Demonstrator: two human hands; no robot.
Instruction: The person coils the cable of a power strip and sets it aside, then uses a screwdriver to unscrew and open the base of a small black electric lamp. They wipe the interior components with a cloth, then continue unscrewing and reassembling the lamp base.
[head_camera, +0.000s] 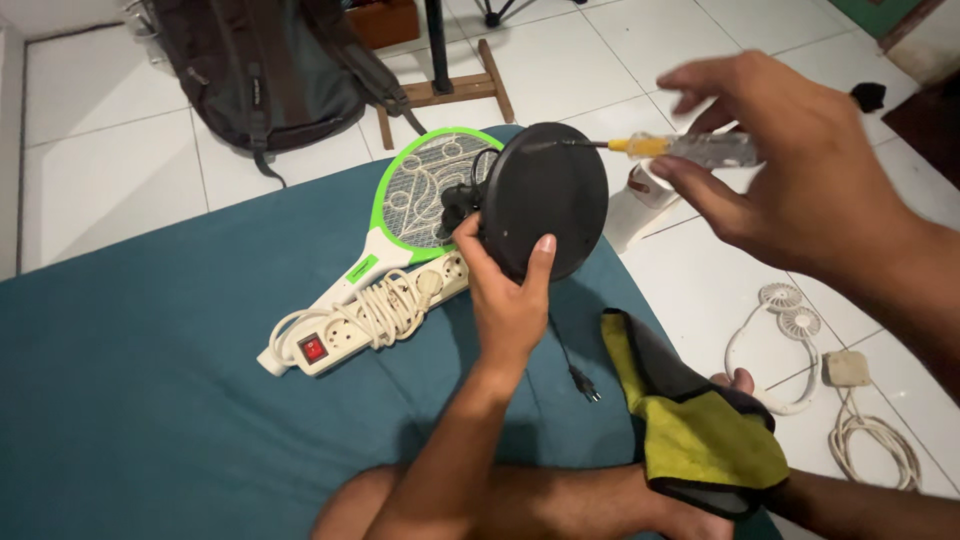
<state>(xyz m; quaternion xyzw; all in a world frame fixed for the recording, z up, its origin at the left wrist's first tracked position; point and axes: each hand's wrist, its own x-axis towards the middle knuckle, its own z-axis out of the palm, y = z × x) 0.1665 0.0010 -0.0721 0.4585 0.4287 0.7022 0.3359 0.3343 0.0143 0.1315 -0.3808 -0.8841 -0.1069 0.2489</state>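
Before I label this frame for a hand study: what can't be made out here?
Head view only:
- Front of the black round disc: turned away; left hand covers its lower edge.
- Screwdriver handle: partly behind the right hand, which is motion-blurred.
- Backpack: cut off by the top edge.
- Yellow cloth: hides the knee beneath.

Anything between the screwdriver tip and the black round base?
Nothing visible. The screwdriver in the right hand has its tip already at the rim of the black round base, which the left hand holds upright.
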